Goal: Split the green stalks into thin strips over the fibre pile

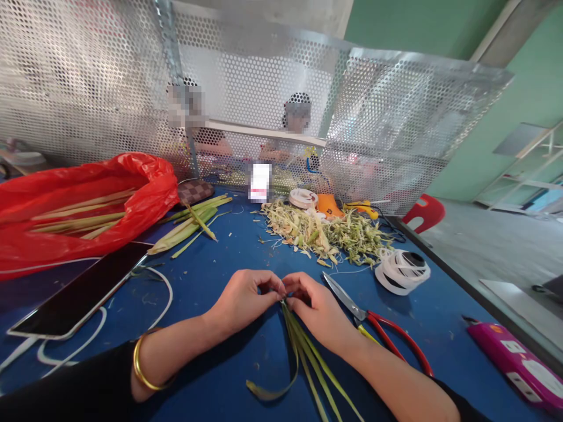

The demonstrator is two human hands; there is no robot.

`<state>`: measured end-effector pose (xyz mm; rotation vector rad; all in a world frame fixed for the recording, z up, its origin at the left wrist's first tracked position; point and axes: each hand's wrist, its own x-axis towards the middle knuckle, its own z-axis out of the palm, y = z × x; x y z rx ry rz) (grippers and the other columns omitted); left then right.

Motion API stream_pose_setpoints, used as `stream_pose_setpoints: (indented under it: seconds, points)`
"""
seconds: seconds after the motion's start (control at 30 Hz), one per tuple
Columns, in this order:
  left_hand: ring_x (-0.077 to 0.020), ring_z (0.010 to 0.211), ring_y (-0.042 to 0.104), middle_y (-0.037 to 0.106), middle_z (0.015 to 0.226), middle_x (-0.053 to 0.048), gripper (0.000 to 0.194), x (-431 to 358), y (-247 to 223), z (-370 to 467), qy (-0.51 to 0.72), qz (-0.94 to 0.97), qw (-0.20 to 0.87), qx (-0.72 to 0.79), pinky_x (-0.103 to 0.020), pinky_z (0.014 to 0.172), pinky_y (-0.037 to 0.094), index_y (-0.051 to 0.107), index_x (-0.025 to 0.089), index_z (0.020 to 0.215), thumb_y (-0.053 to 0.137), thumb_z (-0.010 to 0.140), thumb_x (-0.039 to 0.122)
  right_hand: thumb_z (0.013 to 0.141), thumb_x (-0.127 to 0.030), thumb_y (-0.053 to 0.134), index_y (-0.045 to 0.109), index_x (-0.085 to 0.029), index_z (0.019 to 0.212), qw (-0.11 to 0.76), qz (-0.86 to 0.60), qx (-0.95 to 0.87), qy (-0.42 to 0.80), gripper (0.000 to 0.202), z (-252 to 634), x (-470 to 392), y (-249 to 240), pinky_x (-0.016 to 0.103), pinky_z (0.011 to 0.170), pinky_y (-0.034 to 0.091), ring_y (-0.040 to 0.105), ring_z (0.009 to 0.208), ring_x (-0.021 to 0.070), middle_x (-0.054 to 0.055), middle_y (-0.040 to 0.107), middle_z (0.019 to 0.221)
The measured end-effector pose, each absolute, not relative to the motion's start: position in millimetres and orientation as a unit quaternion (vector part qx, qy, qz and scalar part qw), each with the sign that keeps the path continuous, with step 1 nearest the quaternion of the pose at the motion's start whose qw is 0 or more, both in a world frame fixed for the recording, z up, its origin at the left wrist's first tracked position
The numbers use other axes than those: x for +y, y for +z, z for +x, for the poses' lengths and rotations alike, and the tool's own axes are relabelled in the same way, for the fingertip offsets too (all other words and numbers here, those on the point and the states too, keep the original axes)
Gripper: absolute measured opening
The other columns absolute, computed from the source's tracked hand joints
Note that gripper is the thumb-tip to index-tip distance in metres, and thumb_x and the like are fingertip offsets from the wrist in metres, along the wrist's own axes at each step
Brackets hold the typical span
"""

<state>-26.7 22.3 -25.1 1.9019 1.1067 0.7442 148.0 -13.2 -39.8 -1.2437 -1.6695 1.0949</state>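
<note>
Long green leaf strips (308,351) fan out over the blue table toward me, their upper ends gathered between my hands. My left hand (250,296) pinches the gathered tip from the left, thumb against fingers. From the right, my right hand (314,305) closes on the same tip, its fingertips touching those of the left. What lies exactly between the fingertips is too small to make out. Just right of my right hand lie scissors (380,328) with red handles, partly hidden by the forearm. A roll of white tape (402,272) stands beyond them.
A red bag (149,176) of leaves, a phone (83,293) and white cables lie left. Loose leaves (189,225) and a heap of trimmings (325,231) lie farther back. A purple power strip (514,363) is at right. People sit behind the perforated metal screen (264,76).
</note>
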Motion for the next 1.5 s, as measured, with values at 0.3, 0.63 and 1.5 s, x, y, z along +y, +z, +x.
stream_pose_setpoints:
  seconds: [0.3, 0.63, 1.5]
  points:
    - [-0.0165, 0.078, 0.065, 0.073, 0.082, -0.001, 0.020, 17, -31, -27, 0.312, 0.827, 0.244, 0.398, -0.022, 0.070, 0.043, 0.071, 0.024, 0.082, 0.053, 0.081, 0.018, 0.083, -0.008, 0.045, 0.052, -0.022, 0.110, 0.377, -0.462, -0.688, 0.414, 0.030, 147, -18, -40, 0.033, 0.082, 0.049, 0.065, 0.085, 0.0168, 0.003, 0.069, 0.093]
    - [-0.0129, 0.074, 0.061, 0.067, 0.078, 0.000, 0.014, 17, -32, -26, 0.390, 0.810, 0.238, 0.367, -0.023, 0.070, 0.044, 0.070, 0.023, 0.075, 0.060, 0.077, 0.012, 0.082, -0.019, 0.055, 0.067, -0.020, 0.090, 0.383, -0.481, -0.672, 0.412, 0.014, 148, -10, -39, 0.027, 0.071, 0.046, 0.059, 0.074, 0.0154, 0.001, 0.066, 0.081]
    - [-0.0142, 0.078, 0.061, 0.068, 0.079, -0.001, 0.012, 20, -32, -31, 0.381, 0.790, 0.279, 0.391, -0.025, 0.075, 0.045, 0.069, 0.022, 0.072, 0.060, 0.079, 0.018, 0.077, -0.019, 0.052, 0.054, -0.020, 0.066, 0.359, -0.603, -0.618, 0.354, 0.011, 157, -9, -32, 0.025, 0.053, 0.036, 0.050, 0.050, 0.0124, -0.005, 0.050, 0.051]
